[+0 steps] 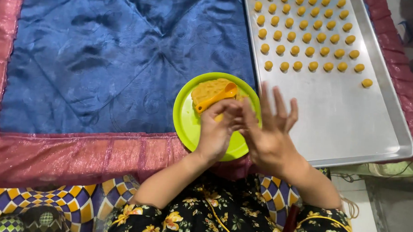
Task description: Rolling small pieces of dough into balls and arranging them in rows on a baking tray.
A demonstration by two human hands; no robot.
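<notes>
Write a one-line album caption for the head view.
Two hands, left hand and right hand, meet over a green plate of yellow dough, beside a metal tray of small balls.

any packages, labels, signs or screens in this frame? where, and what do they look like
None in view: no package, label, sign or screen.
What is there: a green plate of yellow dough with an orange scoop, a metal tray of small dough balls, a blue quilt, and the left hand and right hand pressed together over the plate.

The hands (243, 131) hide whatever lies between the palms.
</notes>
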